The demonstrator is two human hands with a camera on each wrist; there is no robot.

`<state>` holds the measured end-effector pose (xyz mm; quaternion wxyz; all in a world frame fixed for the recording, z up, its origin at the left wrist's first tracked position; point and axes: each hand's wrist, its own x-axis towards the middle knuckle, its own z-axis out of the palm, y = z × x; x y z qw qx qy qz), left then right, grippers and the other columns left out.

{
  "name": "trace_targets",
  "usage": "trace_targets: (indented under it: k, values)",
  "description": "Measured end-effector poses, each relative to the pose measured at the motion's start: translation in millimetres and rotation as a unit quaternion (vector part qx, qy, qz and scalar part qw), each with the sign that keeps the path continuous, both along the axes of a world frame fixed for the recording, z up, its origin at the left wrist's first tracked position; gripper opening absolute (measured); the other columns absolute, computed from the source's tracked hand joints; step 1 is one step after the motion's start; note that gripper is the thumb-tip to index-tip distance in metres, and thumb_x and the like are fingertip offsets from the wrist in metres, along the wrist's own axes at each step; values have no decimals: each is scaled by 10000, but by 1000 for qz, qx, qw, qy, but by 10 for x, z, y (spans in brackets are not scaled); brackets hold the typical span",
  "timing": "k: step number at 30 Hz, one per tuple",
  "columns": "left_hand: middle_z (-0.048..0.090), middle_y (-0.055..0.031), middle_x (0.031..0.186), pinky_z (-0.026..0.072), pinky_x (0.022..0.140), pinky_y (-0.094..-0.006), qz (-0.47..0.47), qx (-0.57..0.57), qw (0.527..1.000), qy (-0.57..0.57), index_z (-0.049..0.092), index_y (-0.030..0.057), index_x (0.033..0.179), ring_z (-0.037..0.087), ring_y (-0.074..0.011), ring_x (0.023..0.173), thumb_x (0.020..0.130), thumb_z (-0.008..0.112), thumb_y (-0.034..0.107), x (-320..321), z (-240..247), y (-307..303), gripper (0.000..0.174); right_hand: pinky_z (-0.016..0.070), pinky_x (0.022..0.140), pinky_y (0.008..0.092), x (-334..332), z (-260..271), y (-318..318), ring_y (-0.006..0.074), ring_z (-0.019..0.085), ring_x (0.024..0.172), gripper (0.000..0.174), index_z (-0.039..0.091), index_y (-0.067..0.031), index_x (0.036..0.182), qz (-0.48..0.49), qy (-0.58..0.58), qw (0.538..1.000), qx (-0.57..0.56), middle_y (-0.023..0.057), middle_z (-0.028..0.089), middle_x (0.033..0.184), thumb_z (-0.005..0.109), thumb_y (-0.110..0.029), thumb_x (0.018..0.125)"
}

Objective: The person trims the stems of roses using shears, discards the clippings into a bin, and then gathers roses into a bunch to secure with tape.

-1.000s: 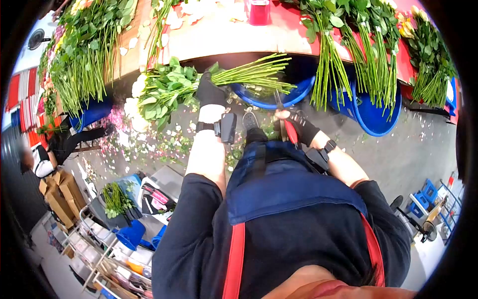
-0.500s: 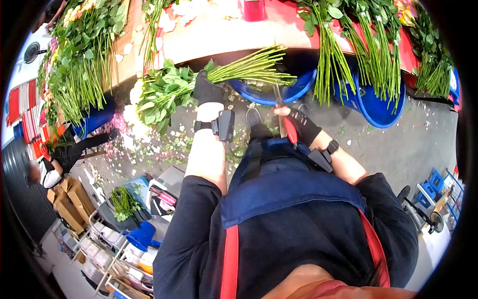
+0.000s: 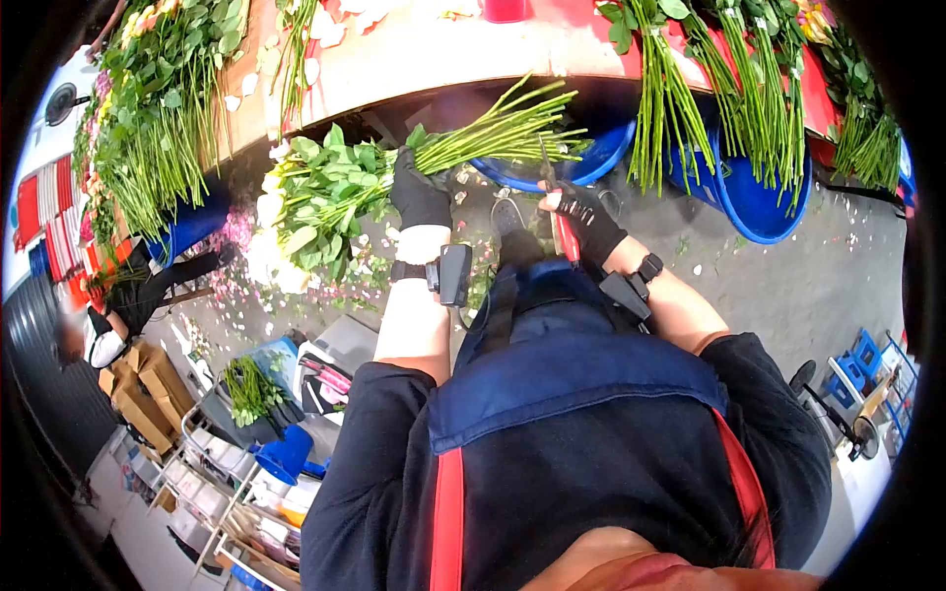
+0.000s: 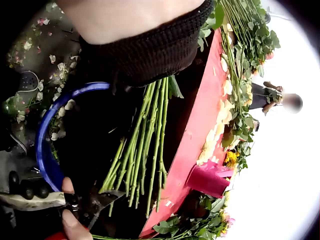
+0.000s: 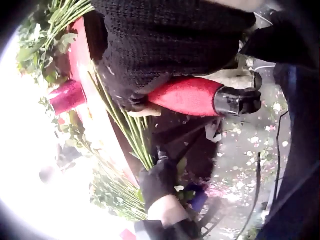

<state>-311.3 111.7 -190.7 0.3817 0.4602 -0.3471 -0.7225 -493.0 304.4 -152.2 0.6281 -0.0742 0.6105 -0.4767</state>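
A bunch of pale roses [image 3: 330, 192] lies sideways in the gloved left hand [image 3: 421, 192], which grips it below the leaves. Its bare green stems [image 3: 498, 136] point right, over a blue bucket [image 3: 613, 158]. At their cut ends the gloved right hand [image 3: 583, 219] holds red-handled pruning shears [image 3: 567, 236]. In the left wrist view the shears' blades [image 4: 102, 200] touch or overlap the lowest stem ends [image 4: 135, 170]. The right wrist view shows the red handle [image 5: 185, 96] in the right hand and the left hand [image 5: 161, 182] round the stems.
Flower bunches [image 3: 665, 108] hang over the edge of the table [image 3: 443, 69], with more buckets [image 3: 764, 212] below. Petals litter the floor [image 3: 345, 281]. A person [image 3: 113, 310] is at the far left, near cardboard boxes [image 3: 148, 394]. A cart [image 3: 212, 483] stands lower left.
The right hand with the shears has moved slightly up toward the stem ends. The left hand still grips the bunch, whose stems have spread a little.
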Motion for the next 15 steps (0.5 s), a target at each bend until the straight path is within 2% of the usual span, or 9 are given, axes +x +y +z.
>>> trace_targets:
  k: [3, 4, 6, 8, 9, 10, 12, 14, 15]
  values:
    - [677, -102, 975, 512, 776, -289, 10, 40, 997, 68, 579, -4, 1104, 657, -197, 883, 796, 696, 95, 88, -34, 20, 344, 444, 703, 272, 46, 24, 75, 119, 563, 776, 421, 612, -29, 1112, 77, 130, 988, -22, 30, 621, 851, 691, -251, 763]
    - [677, -101, 977, 512, 776, -286, 12, 45, 997, 69, 579, -7, 1101, 656, -192, 881, 793, 693, 81, 122, -54, 30, 339, 438, 684, 268, 126, -180, 153, 106, 554, 753, 398, 613, -13, 1109, 5, 76, 996, -54, 30, 620, 828, 667, -232, 781]
    - [676, -101, 982, 513, 776, -281, 5, 25, 999, 23, 577, -13, 1094, 653, -182, 876, 785, 688, 51, 215, -148, 40, 334, 429, 681, 258, 81, -92, 230, 96, 542, 753, 405, 613, -16, 1121, 57, 113, 991, -49, 21, 611, 817, 661, -231, 781]
    - [650, -146, 1043, 498, 855, -430, -55, -69, 992, -94, 575, 1, 1095, 631, -285, 941, 892, 526, 163, 299, -166, 42, 265, 412, 698, 239, 24, 128, 294, 77, 520, 798, 462, 573, -41, 1213, 93, 94, 991, -36, 11, 589, 868, 633, -212, 788]
    - [636, -168, 1073, 490, 894, -504, -79, -115, 978, -152, 575, 9, 1096, 621, -337, 974, 945, 445, 219, 349, -192, 43, 290, 419, 741, 267, 29, 41, 376, 116, 526, 837, 491, 553, -13, 1206, 109, 125, 985, -44, 48, 587, 906, 642, -257, 789]
    - [637, -168, 1069, 499, 886, -486, -69, -110, 979, -156, 573, 5, 1095, 623, -324, 975, 937, 454, 188, 353, -167, 45, 269, 425, 783, 295, 42, -119, 478, 156, 532, 876, 531, 532, 15, 1198, 125, 157, 978, -53, 85, 584, 943, 651, -302, 789]
    - [643, -170, 1043, 535, 831, -385, -136, -153, 921, -332, 561, -21, 1083, 638, -255, 948, 880, 512, 40, 144, 453, 189, 217, 391, 903, 322, -32, 83, 420, 194, 498, 1028, 653, 465, 51, 1249, 199, 116, 973, -26, 136, 557, 1091, 661, -359, 781]
    - [677, -124, 971, 523, 767, -312, -104, -107, 959, -239, 593, -23, 1048, 651, -196, 861, 807, 654, 55, 195, 256, 231, 261, 399, 894, 321, 10, 105, 282, 199, 507, 1011, 679, 451, 49, 1266, 141, 78, 982, -96, 127, 561, 1082, 666, -362, 771]
    - [687, -116, 956, 520, 747, -293, -121, -124, 943, -283, 601, -26, 1040, 657, -185, 836, 785, 696, 64, 241, 167, 291, 287, 404, 890, 320, -9, 92, 215, 201, 511, 1002, 692, 444, 49, 1275, 111, 57, 983, -131, 123, 563, 1078, 669, -364, 766]
